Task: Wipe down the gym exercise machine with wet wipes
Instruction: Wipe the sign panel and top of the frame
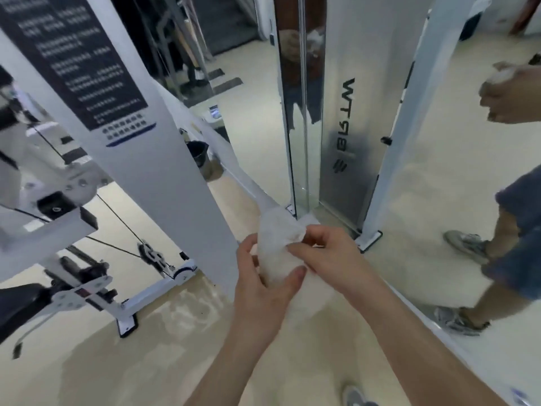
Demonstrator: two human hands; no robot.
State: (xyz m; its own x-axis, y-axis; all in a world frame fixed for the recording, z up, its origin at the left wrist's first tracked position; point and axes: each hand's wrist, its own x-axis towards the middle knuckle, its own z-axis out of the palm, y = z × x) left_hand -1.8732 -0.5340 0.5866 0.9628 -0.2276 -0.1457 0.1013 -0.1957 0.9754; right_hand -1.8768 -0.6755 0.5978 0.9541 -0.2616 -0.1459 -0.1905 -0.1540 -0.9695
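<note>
Two hands are holding one crumpled white wipe (276,253) in the air at the middle of the view, above the pale floor (117,361) and just to the right of the machine (164,171). The left hand (263,288) is gripping the lower part of the wipe, its fingers curling round one side and its thumb pressing on the other. The right hand (330,259) is pinching the wipe's upper edge between thumb and fingertips. Both bare forearms are reaching in from the bottom of the frame.

The machine's broad white post is slanting up to the left, carrying a black sign (73,60) with rows of white print too blurred to read. Behind the post, thin black cables (120,215) are running down to a dark pulley (150,253) near the white base bar. A dark bucket (197,152) is standing on the floor farther back.

On the right, a wall mirror (424,200) is reflecting the person: hands clutching something white near the upper right edge, blue shorts (521,230) and grey sneakers (465,244) below. A silver panel with reversed black lettering is also showing in the glass. One shoe (355,397) is peeking in at the bottom edge.
</note>
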